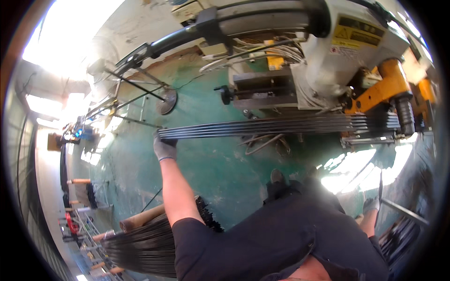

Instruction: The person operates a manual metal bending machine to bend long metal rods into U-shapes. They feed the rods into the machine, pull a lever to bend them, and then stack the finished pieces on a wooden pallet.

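Note:
Several long, thin dark metal bars (262, 126) lie side by side and run across the view to the machine at the right. My left hand (165, 147), in a light grey glove, is closed round their left end. The bars' right end sits beside a ridged dark roller (405, 114) on an orange bracket (377, 93). Low at the right, my gloved right hand (371, 205) looks closed next to a thin dark upright strip (380, 182) and the end of a grey rail (403, 210). What its fingers hold is hard to make out.
A large bundle of dark rods (145, 246) lies at lower left beside a brown roll (143, 219). A stand with a round base (167, 101) stands farther off. Ahead are a vise-like block with a handwheel (226, 95) and a pale machine column (326, 70). More dark bars (398, 241) lie at lower right.

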